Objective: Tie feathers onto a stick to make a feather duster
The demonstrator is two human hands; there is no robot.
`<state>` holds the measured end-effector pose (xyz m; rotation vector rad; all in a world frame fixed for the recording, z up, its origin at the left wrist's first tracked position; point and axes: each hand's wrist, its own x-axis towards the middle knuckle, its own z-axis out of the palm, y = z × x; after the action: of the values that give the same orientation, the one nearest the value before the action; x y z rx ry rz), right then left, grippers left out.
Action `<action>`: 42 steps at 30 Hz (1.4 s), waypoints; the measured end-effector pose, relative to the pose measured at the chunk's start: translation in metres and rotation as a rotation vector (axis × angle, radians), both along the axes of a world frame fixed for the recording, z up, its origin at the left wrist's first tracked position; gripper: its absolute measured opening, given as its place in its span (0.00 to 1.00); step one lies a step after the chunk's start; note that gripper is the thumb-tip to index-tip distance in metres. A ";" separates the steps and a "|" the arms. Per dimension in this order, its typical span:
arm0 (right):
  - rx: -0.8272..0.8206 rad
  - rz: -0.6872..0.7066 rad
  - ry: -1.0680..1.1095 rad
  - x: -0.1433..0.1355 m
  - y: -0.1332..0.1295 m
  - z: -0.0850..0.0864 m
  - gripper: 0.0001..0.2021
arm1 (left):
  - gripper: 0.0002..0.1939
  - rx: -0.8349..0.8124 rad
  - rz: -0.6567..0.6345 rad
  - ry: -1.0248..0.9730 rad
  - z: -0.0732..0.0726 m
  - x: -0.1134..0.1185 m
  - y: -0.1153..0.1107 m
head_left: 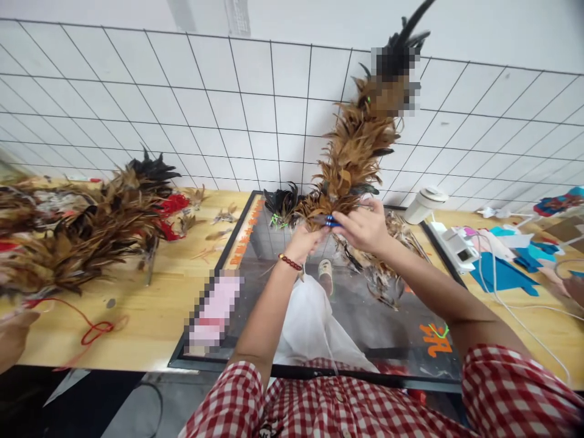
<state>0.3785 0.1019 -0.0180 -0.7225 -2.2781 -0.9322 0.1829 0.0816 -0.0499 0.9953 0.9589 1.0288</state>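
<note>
A long bundle of brown feathers (358,143) with a black tip slants up and right in front of the wall grid. My left hand (306,243), with a beaded bracelet at the wrist, is closed round its lower end. Close on the right, my right hand (362,226) has its fingers bent round a small blue tool (332,221), which lies across the base of the feathers. Its working end is too small to make out. Looser brown and grey feathers (385,283) lie below my right hand on the dark glass panel (255,304).
Black feathers (281,204) lie behind my left hand. At left are feather garlands (86,243), red string (97,331) and another person's hand (16,337). A white cup (425,204), a power strip (458,248), cables and blue cloth pieces (502,274) are at right.
</note>
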 end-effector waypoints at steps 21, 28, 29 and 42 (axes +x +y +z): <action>-0.152 -0.056 0.099 0.035 0.008 0.006 0.23 | 0.25 -0.260 -0.465 -0.279 -0.006 -0.005 0.005; -0.181 -0.424 0.256 0.047 0.071 0.083 0.23 | 0.27 -0.274 -0.635 -0.284 -0.019 -0.001 0.008; -0.175 -0.508 0.345 0.057 0.085 0.105 0.22 | 0.27 -0.271 -0.640 -0.268 -0.020 0.000 0.008; -0.165 -0.070 -0.014 0.008 -0.003 0.031 0.21 | 0.14 0.379 0.257 0.383 -0.012 0.017 -0.001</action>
<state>0.3865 0.0993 0.0126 -0.8737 -2.3754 -0.7890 0.1995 0.0807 -0.0615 1.4461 1.2557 1.2920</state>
